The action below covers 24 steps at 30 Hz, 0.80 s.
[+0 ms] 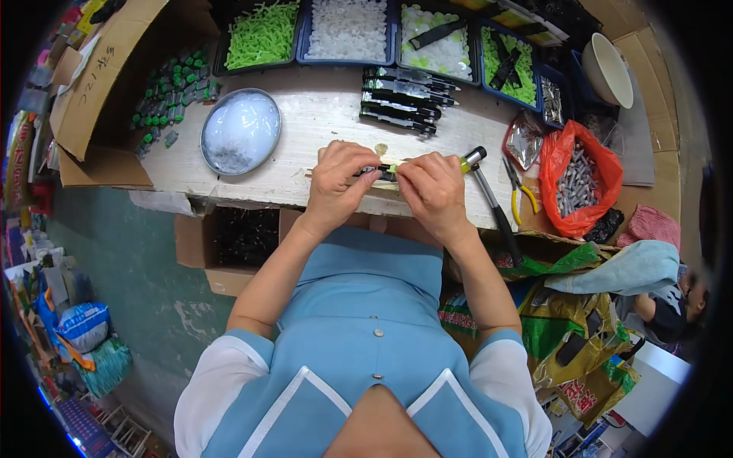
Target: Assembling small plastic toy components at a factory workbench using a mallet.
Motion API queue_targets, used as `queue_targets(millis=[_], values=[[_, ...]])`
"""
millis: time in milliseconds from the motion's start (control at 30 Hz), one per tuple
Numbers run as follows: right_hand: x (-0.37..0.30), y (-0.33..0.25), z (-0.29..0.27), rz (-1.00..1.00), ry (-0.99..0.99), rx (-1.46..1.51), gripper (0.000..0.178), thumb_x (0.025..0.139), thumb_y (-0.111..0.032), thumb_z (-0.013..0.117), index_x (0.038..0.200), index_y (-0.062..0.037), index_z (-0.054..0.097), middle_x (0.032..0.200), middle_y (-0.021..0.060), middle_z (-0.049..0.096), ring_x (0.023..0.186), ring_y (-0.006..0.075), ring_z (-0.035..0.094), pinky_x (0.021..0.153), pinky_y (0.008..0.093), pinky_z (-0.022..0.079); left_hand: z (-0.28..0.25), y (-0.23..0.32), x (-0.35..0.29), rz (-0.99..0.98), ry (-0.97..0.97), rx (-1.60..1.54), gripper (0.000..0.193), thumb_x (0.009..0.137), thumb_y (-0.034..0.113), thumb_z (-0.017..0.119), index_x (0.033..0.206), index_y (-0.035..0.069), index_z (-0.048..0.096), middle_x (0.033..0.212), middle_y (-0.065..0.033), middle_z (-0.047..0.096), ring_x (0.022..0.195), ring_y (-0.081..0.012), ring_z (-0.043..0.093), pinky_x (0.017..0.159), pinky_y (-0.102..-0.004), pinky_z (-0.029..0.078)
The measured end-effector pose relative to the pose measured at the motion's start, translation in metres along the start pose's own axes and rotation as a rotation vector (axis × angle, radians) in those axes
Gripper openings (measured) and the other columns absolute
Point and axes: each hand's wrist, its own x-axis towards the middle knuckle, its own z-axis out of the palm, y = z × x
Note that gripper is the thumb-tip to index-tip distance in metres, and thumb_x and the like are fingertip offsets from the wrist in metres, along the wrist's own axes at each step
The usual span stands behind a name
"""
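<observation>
Over the front of the workbench, both my hands meet at a small black piece with a light green part (391,169). My left hand (340,179) pinches its left end between thumb and fingers. My right hand (434,189) is closed at its right end, fingertips at the green part, and my fingers hide much of the piece. Just right of my right hand lies a mallet (500,210), with a yellow and silver head and a black handle. Beyond my hands is a stack of long black parts (401,101).
Trays of green strips (263,34), clear pieces (347,30) and pale green pieces (434,46) line the back. A round dish (243,126) and green-topped parts (175,88) lie left. Yellow-handled pliers (527,197) and a red bag (551,172) of metal parts lie right.
</observation>
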Motion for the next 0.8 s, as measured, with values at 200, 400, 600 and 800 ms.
queue_targets(millis=[200,400,600,800], values=[[-0.004,0.011,0.013,-0.062,-0.105,-0.079,0.009,0.068,-0.009,0.066,0.073,-0.0102,0.058,0.072,-0.0001,0.054,0.07,0.0166,0.051,0.064,0.0322,0.032,0.003,-0.01,-0.012,-0.04,-0.045,0.142,0.012,0.068,0.009,0.069,0.078,0.007,0.064,0.093,-0.0017,0.061,0.099,-0.0204,0.051,0.086,-0.0336,0.031],[0.006,0.012,0.016,-0.075,-0.247,-0.081,0.007,0.066,-0.009,0.065,0.069,-0.01,0.058,0.069,0.0008,0.051,0.073,0.0174,0.051,0.067,0.0334,0.033,0.009,-0.017,-0.013,-0.037,-0.071,0.182,0.011,0.066,0.007,0.068,0.075,0.007,0.062,0.095,-0.0022,0.06,0.102,-0.0207,0.049,0.088,-0.0346,0.03],[0.021,0.011,0.011,-0.128,-0.439,-0.11,0.003,0.065,-0.01,0.063,0.064,-0.0101,0.06,0.07,0.0017,0.051,0.074,0.0179,0.051,0.069,0.0352,0.034,0.01,-0.018,-0.013,-0.048,-0.079,0.162,0.011,0.065,0.005,0.067,0.074,0.007,0.061,0.095,-0.0022,0.058,0.101,-0.0204,0.049,0.087,-0.0345,0.03],[0.028,0.007,0.012,-0.129,-0.535,-0.133,0.002,0.065,-0.009,0.062,0.067,-0.0098,0.062,0.072,0.0031,0.054,0.077,0.019,0.053,0.07,0.0367,0.034,0.013,-0.019,-0.012,-0.033,-0.075,0.151,0.01,0.065,0.006,0.065,0.073,0.008,0.059,0.094,-0.0014,0.057,0.1,-0.0205,0.048,0.087,-0.0358,0.029]])
